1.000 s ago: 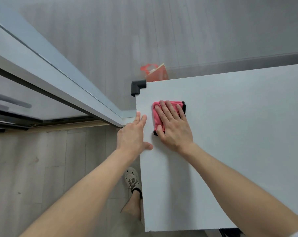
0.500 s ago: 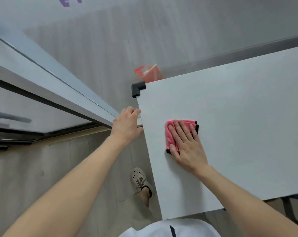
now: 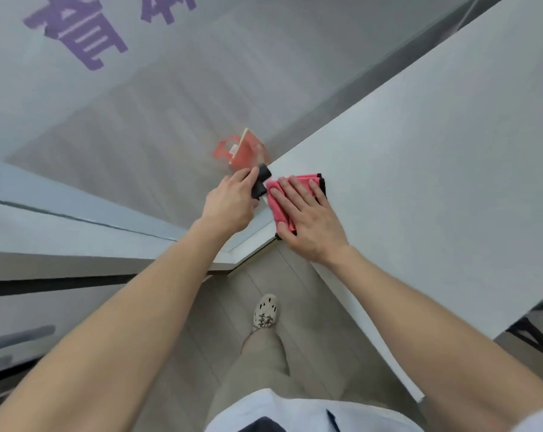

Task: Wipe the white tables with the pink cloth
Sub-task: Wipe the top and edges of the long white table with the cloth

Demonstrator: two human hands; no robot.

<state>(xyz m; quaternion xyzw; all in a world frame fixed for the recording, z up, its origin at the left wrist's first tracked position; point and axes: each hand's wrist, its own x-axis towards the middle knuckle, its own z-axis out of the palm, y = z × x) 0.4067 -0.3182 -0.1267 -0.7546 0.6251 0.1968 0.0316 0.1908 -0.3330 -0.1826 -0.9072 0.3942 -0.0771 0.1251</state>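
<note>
1. We see the white worktop point(image 3: 435, 151) filling the right side of the frame. One of its corners points toward the centre of the frame.
2. The pink cloth point(image 3: 279, 210) is folded and has a dark edge. It lies on the worktop just beside that corner, near the centre of the frame.
3. The right hand point(image 3: 310, 222) lies flat on the cloth. Its fingers point(image 3: 296, 194) are straight and a little spread, and they press the cloth down on the worktop. We see the cloth above the fingers and to the left of the palm.
4. The left hand point(image 3: 229, 204) is just to the left of the cloth, at the corner itself. Its fingers point(image 3: 244, 175) are curled round the black corner guard point(image 3: 261, 185) and grip it.
5. An orange bag point(image 3: 242, 149) stands on the floor just above the corner. It is blurred, and the worktop edge hides a part of it.
6. In the upper left of the frame we see large purple lettering point(image 3: 77, 35) on a pale surface.
7. At the lower centre there is a leg point(image 3: 264, 360) in beige trousers, and a light shoe point(image 3: 265, 313) stands on the grey floor point(image 3: 298, 285).
</note>
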